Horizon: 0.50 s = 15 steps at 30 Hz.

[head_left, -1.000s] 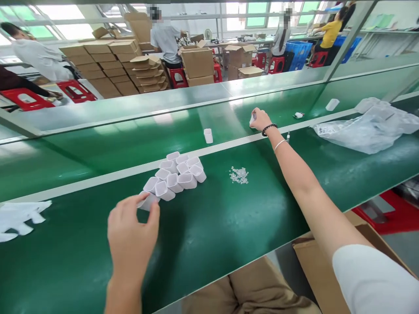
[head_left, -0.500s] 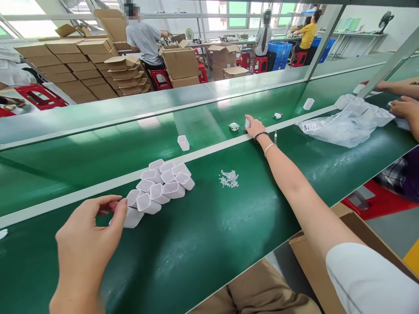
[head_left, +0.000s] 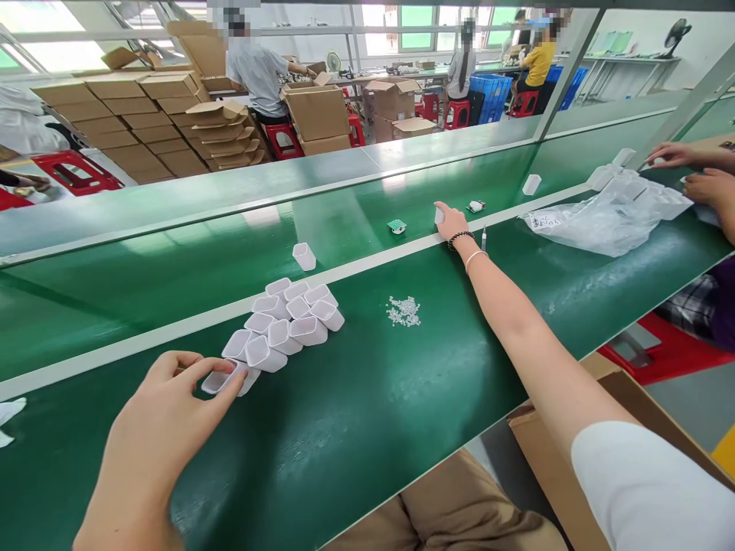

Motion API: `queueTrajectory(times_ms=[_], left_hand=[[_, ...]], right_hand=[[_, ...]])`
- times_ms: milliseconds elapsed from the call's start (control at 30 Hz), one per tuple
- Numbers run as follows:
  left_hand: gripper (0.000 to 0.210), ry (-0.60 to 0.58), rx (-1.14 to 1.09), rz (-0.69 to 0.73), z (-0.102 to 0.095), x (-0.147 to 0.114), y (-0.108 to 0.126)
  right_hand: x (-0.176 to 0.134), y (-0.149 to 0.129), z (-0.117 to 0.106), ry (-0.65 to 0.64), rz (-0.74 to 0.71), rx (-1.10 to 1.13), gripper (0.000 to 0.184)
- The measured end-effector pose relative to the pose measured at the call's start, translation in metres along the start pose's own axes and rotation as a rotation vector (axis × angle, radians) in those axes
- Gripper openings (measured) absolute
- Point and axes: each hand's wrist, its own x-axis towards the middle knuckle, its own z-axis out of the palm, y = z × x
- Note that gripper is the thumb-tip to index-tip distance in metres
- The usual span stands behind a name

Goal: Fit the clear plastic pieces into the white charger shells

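My left hand [head_left: 189,405] pinches the rim of a white plastic housing [head_left: 217,380] at the near-left end of a cluster. The other open-topped white housings [head_left: 279,337] stand tightly together beside it. My right hand [head_left: 452,222] reaches across the pale strip to the far lane, its fingers around a small white housing [head_left: 439,216] that they partly cover. Left of it lies a green circuit board [head_left: 396,226] with a white underside; to its right is another small white-and-dark part [head_left: 475,207]. A lone white housing [head_left: 304,256] stands further left on that lane.
Small clear pieces [head_left: 404,311] lie in a loose pile on the green surface. A pen-like tool [head_left: 483,239] stands by my right forearm. A plastic bag [head_left: 609,218] lies at right, near a co-worker's hands [head_left: 706,186]. A metal post [head_left: 568,76] rises behind; a cardboard box [head_left: 551,451] sits below the edge.
On the far lane, the lone housing, the circuit board and the other parts have shifted left. My left hand has moved right onto the end housing. My right hand stays nearly in place.
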Motion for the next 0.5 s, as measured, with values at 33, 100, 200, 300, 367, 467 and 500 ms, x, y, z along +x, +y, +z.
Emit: queueTrajectory(times_ms=[33,100,200,300,367,467,500], left_hand=[[0.039,0.006,0.000,0.009,0.000,0.000,0.000],[0.036,0.037,-0.013,0.027,0.000,0.000,0.000],[0.030,0.076,-0.031,0.062,0.001,0.002,-0.002],[0.029,0.099,-0.042,0.097,0.003,0.003,-0.007],[0.026,0.192,-0.062,0.147,0.004,0.002,-0.011],[0.021,0.404,-0.103,0.193,0.003,-0.002,-0.013],[0.019,0.467,-0.128,0.189,0.002,-0.004,-0.012]], right_hand=[[0.000,0.000,0.000,0.002,0.003,0.001,0.058],[0.000,0.000,-0.001,0.005,0.008,0.001,0.058],[-0.001,-0.001,-0.002,0.011,0.012,0.004,0.058],[-0.005,-0.005,-0.003,0.016,0.014,0.013,0.060],[-0.009,-0.011,-0.006,0.055,0.011,0.027,0.069],[-0.016,-0.025,-0.020,0.274,-0.029,0.058,0.077],[-0.017,-0.030,-0.027,0.362,-0.046,0.064,0.074]])
